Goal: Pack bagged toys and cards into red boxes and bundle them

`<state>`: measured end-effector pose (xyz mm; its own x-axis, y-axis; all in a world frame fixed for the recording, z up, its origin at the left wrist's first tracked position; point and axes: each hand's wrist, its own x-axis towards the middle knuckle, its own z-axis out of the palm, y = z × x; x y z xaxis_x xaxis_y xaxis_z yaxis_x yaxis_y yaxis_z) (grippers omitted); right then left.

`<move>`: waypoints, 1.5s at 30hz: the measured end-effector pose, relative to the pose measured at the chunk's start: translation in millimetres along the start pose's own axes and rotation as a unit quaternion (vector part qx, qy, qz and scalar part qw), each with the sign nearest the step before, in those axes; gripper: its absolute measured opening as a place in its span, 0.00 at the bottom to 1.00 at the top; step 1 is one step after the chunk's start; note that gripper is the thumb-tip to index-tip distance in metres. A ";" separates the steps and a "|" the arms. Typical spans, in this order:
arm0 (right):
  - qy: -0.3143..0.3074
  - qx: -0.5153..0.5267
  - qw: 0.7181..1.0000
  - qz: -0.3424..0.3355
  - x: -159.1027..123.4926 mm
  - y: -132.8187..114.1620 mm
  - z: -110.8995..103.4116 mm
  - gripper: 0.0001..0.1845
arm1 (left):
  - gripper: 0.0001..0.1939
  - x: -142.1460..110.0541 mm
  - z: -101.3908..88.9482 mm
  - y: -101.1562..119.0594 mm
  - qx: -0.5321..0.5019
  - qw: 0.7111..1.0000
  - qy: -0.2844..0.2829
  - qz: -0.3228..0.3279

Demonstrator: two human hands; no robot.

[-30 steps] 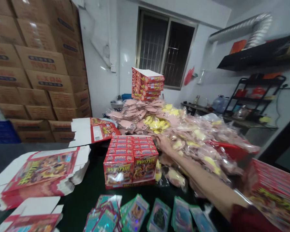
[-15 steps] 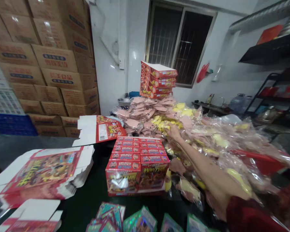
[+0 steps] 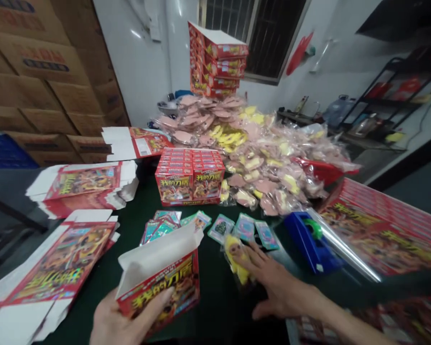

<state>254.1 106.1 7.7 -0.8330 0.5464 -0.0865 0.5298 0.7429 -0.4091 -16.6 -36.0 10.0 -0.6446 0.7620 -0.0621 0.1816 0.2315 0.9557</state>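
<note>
In the lower middle my left hand (image 3: 124, 316) is closed around a small red printed box (image 3: 165, 285), thumb across its front. The box's white top flap (image 3: 161, 251) stands up and its top is open. To the right, my right hand (image 3: 273, 280) is spread with the thumb apart. Its fingertips touch a yellow toy figure in a clear bag (image 3: 239, 258) lying on the dark green table. Just beyond the hands lie glossy picture cards, with one pile (image 3: 161, 227) at left and a single card (image 3: 221, 227) nearer the middle.
Filled red boxes (image 3: 190, 179) stand in rows behind the cards. Flat cartons (image 3: 75, 187) are stacked at left. A heap of bagged pink and yellow pieces (image 3: 258, 163) covers the far right. A blue tape dispenser (image 3: 309, 244) sits beside more packed boxes (image 3: 384, 225).
My right hand has come back from the heap to the near table, beside the bagged yellow figure. My left hand has entered view with the red box. The view has tilted downward.
</note>
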 end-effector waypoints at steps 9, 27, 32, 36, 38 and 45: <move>0.077 0.187 0.938 0.281 38.0 -7.1 7.7 0.37 | 0.11 -20.2 14.6 -5.8 -0.004 0.979 0.012 0.205; 0.500 0.297 0.812 -0.048 5.1 -114.9 -40.6 0.10 | 0.21 -28.2 31.7 12.0 -0.155 0.954 -0.238 0.092; 0.454 0.193 0.866 -0.083 15.0 -115.8 -23.3 0.08 | 0.22 -30.1 29.4 17.0 -0.162 0.948 -0.261 0.085; 0.278 0.170 0.945 -0.019 -2.0 -110.5 -48.2 0.11 | 0.21 -28.7 30.7 26.8 -0.123 0.947 -0.272 0.122; 0.217 0.190 0.957 -0.028 -9.9 -107.9 -58.9 0.23 | 0.22 -27.6 32.1 30.2 -0.112 0.946 -0.274 0.132; 0.409 -0.029 0.897 -0.163 -23.4 -121.4 -50.1 0.29 | 0.17 -29.3 36.2 25.1 -0.105 0.947 -0.261 0.157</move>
<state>217.3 22.5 104.9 -0.5630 0.3792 0.7343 0.3061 0.9210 -0.2410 33.8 -30.7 25.4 -0.1190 0.9809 0.1536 0.1159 -0.1399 0.9834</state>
